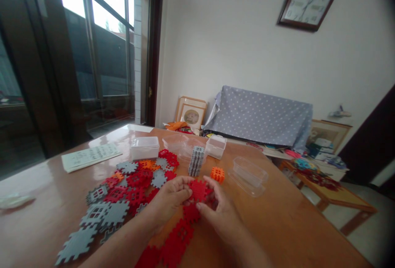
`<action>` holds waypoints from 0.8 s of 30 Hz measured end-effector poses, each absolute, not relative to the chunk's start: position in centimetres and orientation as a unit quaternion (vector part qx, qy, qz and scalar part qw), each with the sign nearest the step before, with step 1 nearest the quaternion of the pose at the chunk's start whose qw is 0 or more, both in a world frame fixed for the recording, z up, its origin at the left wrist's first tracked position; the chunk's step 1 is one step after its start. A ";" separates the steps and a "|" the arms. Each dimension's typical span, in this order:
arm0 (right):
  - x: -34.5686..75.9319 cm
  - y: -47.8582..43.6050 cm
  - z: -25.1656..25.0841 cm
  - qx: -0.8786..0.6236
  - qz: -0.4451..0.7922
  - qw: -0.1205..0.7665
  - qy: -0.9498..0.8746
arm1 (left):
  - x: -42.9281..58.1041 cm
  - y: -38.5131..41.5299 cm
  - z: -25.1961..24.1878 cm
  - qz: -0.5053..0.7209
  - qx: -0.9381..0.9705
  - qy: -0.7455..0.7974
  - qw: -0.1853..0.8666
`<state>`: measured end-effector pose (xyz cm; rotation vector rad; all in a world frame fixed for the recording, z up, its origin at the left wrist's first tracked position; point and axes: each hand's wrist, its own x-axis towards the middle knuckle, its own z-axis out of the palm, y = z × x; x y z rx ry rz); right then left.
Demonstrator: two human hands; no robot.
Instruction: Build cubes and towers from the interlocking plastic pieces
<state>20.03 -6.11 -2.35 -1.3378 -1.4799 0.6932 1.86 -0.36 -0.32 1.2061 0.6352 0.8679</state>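
Observation:
Between my hands is a red notched building tile (199, 190). My left hand (174, 196) pinches its left edge with thumb and fingers. On the other side my right hand (220, 204) grips it, the fingers behind and the thumb low at the front. Below it a strip of red tiles (177, 239) runs toward the front edge of view; whether it joins the held tile I cannot tell. Just beyond my hands stand a grey block stack (196, 161) and a small orange cube (217, 174) made of tiles.
Loose red, grey and orange tiles (135, 181) spread to the left on the wooden table (271, 227). Behind them are a clear lidded box (145, 148), a smaller box (216, 146) and open clear trays (248, 175). A paper sheet (91, 157) lies far left.

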 end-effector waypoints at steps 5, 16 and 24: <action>20.9 -5.8 -2.1 -0.564 0.200 0.474 -0.646 | 1.9 -0.7 0.2 0.377 0.536 0.289 0.698; 26.9 -4.2 -3.3 -0.616 0.288 0.478 -0.555 | 2.1 -0.1 -1.1 0.363 0.647 0.369 0.560; 27.1 -3.4 -5.4 -0.673 0.261 0.412 -0.556 | 2.1 0.1 -2.5 0.330 0.714 0.397 0.473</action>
